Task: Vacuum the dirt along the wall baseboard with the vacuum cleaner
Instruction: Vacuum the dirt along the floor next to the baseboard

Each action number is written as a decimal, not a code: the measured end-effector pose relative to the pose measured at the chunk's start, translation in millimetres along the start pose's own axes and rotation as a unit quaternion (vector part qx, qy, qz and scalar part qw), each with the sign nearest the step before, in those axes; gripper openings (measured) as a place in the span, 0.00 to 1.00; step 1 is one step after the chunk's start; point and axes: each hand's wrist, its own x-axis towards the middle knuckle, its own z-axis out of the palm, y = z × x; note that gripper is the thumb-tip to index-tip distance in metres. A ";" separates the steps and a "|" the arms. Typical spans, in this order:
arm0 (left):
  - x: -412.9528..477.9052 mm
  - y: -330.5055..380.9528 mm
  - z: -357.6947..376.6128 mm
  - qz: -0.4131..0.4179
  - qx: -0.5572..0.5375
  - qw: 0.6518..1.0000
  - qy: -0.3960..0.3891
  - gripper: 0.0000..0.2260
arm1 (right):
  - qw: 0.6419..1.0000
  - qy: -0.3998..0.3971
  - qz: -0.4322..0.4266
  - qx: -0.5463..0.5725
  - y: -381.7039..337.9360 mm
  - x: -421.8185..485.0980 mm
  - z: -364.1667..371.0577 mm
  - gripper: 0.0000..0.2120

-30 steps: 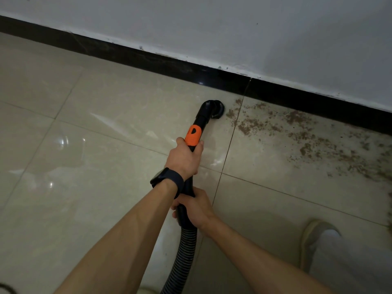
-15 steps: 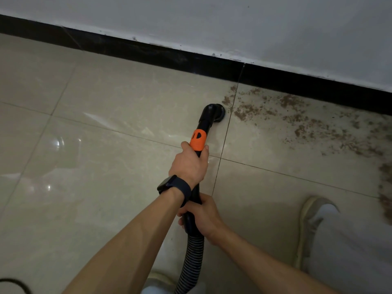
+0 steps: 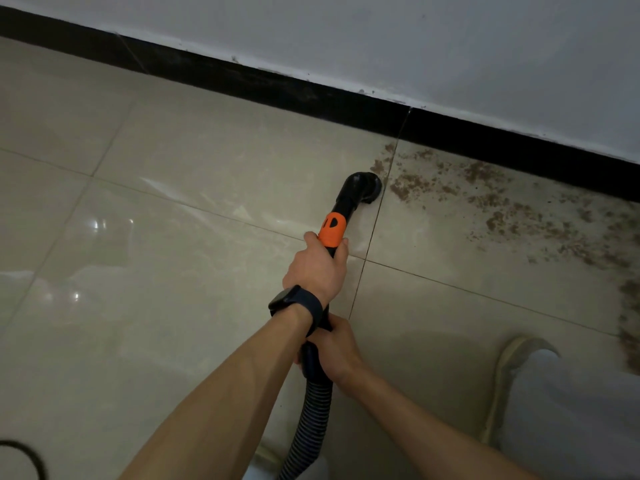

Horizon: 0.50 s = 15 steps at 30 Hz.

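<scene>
Both hands clamped on vacuum wand (image 3: 341, 206): left hand (image 3: 317, 268) below orange collar, right hand (image 3: 337, 351) at hose joint. Nozzle (image 3: 363, 187) beside dirt (image 3: 485, 199), short of baseboard (image 3: 311, 91).

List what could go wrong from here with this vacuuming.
The nozzle sits left of the dirt; a fast sweep could scatter crumbs onto the tiles already clean. The hose trails by the shoe, a possible trip. Dirt against the baseboard may get missed.
</scene>
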 end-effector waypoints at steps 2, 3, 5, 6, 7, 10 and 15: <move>8.6 1.2 -5.6 -0.006 -0.020 1.000 -0.008 0.20 | 1.000 -0.007 0.002 -0.011 -6.6 6.1 1.2 0.11; 13.0 2.1 -8.1 -0.009 -0.030 0.999 -0.012 0.21 | 1.000 -0.010 0.001 -0.015 -9.5 9.3 1.4 0.11; 21.2 4.6 -12.1 -0.015 -0.042 0.999 -0.014 0.20 | 1.000 -0.015 -0.002 -0.018 -15.2 15.7 1.0 0.13; 24.7 6.3 -13.3 -0.017 -0.044 0.999 -0.011 0.20 | 1.000 -0.017 -0.003 -0.019 -18.1 18.9 0.5 0.15; 27.9 8.3 -13.9 -0.018 -0.045 0.999 -0.007 0.20 | 1.000 -0.019 -0.005 -0.021 -20.9 21.7 -0.1 0.16; 37.2 14.3 -14.5 -0.024 -0.049 0.999 0.001 0.20 | 0.999 -0.019 -0.008 -0.028 -27.2 29.8 -4.7 0.17; 55.8 24.6 -17.5 -0.035 -0.093 0.995 -0.027 0.20 | 0.999 0.011 -0.013 -0.027 -36.7 42.3 -8.7 0.09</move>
